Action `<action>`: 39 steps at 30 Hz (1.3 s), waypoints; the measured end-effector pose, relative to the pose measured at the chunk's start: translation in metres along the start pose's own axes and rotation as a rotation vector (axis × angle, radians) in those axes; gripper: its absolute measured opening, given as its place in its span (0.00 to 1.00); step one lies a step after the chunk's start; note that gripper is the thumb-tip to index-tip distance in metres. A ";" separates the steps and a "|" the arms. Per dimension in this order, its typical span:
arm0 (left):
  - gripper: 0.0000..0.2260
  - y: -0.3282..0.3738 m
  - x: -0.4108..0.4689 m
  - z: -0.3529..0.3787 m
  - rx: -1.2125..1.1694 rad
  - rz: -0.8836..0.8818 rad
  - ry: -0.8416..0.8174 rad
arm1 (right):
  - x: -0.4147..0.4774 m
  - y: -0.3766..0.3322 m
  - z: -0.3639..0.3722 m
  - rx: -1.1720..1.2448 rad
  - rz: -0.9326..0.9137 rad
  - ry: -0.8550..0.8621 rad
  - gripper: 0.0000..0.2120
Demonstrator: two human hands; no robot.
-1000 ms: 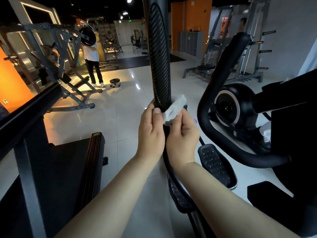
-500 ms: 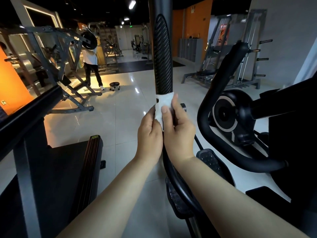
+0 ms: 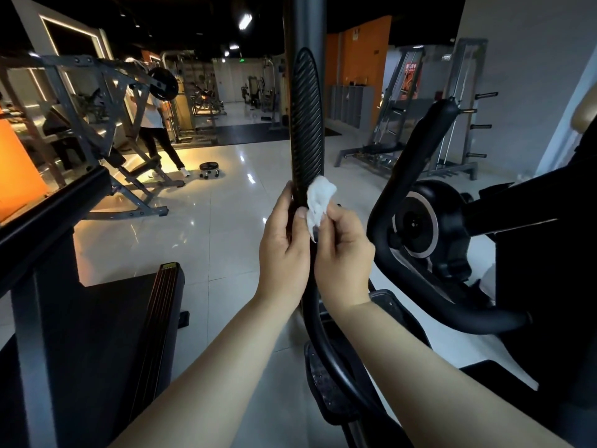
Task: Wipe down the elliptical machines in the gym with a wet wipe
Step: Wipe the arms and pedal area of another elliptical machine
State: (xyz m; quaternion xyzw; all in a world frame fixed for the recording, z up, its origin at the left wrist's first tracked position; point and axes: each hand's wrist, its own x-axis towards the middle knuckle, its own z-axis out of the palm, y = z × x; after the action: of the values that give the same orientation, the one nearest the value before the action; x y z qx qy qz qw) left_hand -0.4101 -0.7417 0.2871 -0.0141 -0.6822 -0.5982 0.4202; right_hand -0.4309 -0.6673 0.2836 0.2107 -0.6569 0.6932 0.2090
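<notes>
A black elliptical handlebar (image 3: 306, 118) with a ribbed grip stands upright in the middle of the view. My left hand (image 3: 284, 250) curls round the bar just below the ribbed grip. My right hand (image 3: 344, 253) pinches a crumpled white wet wipe (image 3: 318, 202) and holds it against the bar's right side at the grip's lower end. The bar curves down toward a textured foot pedal (image 3: 329, 389). A second looped handlebar (image 3: 407, 202) and the flywheel housing (image 3: 426, 221) lie to the right.
A black treadmill deck and rail (image 3: 97, 350) fill the lower left. A grey weight machine (image 3: 97, 124) stands at the left with a person (image 3: 155, 130) beside it and a small wheeled stool (image 3: 209, 169). Glossy tiled floor (image 3: 226, 221) stretches ahead; a rack (image 3: 452, 124) stands far right.
The wipe was wrapped flat around the bar under both hands; now it is bunched up in my right hand at the bar's right side, and my left hand grips the bar.
</notes>
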 end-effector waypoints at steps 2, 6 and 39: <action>0.19 -0.001 0.004 -0.001 0.018 -0.011 0.006 | -0.005 0.002 -0.002 -0.032 0.031 0.001 0.06; 0.20 0.006 0.013 0.000 0.007 0.040 0.027 | 0.005 -0.013 0.000 -0.042 0.037 -0.008 0.06; 0.19 0.008 0.030 -0.004 -0.142 0.006 -0.004 | 0.044 -0.026 0.010 0.182 -0.083 0.096 0.05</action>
State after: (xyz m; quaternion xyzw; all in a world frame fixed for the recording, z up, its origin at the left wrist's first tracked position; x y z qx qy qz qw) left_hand -0.4230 -0.7573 0.3110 -0.0470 -0.6389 -0.6436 0.4187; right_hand -0.4520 -0.6755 0.3302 0.2225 -0.5713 0.7498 0.2488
